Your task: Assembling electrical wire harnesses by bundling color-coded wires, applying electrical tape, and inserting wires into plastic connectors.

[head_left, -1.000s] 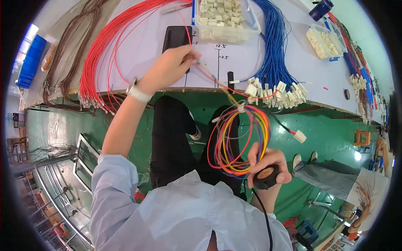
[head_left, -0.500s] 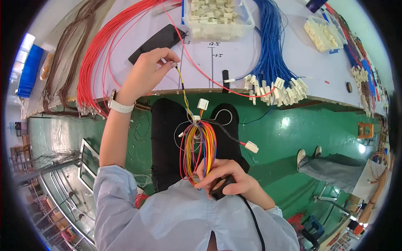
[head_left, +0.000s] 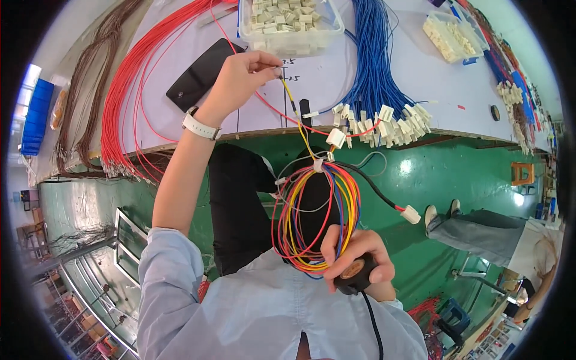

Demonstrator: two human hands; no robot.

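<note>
My left hand [head_left: 249, 81] is raised over the table's front edge, fingertips pinched on the end of a thin yellow wire [head_left: 289, 93] with black sections. That wire runs down to a coiled wire harness [head_left: 279, 210] of red, yellow, blue and grey wires, gathered at its top by a white band [head_left: 318, 165]. White connectors hang off it, one plug [head_left: 336, 138] near the table edge and another [head_left: 410, 214] on a black-sleeved lead. My right hand [head_left: 366, 252] is closed round the coil's lower right and also holds a round black object [head_left: 354, 274] with a brown centre; a black cable trails below.
Across the white table [head_left: 318, 78] lie red wires [head_left: 129, 90], a black phone [head_left: 201, 75], a clear box [head_left: 291, 42] of white connectors and blue wires [head_left: 378, 60] with white ends. A smaller connector tray [head_left: 453, 39] stands farther right. Another person's legs [head_left: 474, 237] are at right.
My left hand has moved right with the yellow wire's end. The coil and my right hand have shifted right too, and the coil looks wider. The view has also shifted slightly.
</note>
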